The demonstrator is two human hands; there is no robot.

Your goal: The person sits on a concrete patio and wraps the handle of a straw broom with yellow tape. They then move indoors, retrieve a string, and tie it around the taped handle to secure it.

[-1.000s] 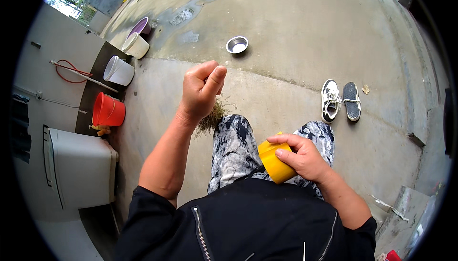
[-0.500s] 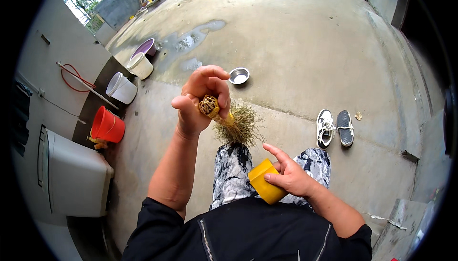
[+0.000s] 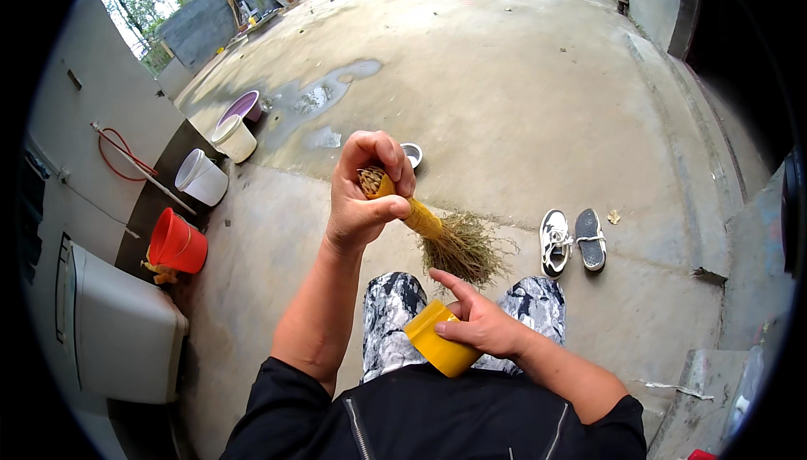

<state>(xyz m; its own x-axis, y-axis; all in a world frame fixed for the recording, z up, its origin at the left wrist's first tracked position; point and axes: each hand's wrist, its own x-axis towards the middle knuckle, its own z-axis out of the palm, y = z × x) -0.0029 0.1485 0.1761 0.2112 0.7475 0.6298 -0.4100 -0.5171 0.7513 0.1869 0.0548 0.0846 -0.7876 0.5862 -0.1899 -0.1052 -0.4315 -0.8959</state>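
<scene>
My left hand (image 3: 370,178) is closed round the handle of a small brush of bundled dry twigs (image 3: 461,250). Yellow tape wraps that handle, and the cut stalk ends show at its upper left end. The brush slants down to the right, its loose bristly end above my knees. My right hand (image 3: 483,321) grips a wide roll of yellow tape (image 3: 450,344) in front of my lap, thumb on the roll's side and index finger stretched toward the bristles. Whether a strip runs from roll to handle I cannot make out.
A metal bowl (image 3: 411,154) sits on the concrete beyond my left hand. A pair of shoes (image 3: 573,242) lies to the right. Along the left wall stand a red bucket (image 3: 178,241), white buckets (image 3: 202,177), a purple basin (image 3: 242,107) and a white appliance (image 3: 122,321).
My left hand has closed its fingers and thumb on the handle and turned the brush so the bristles point farther right. My right hand with the tape roll has shifted slightly left in the picture.
</scene>
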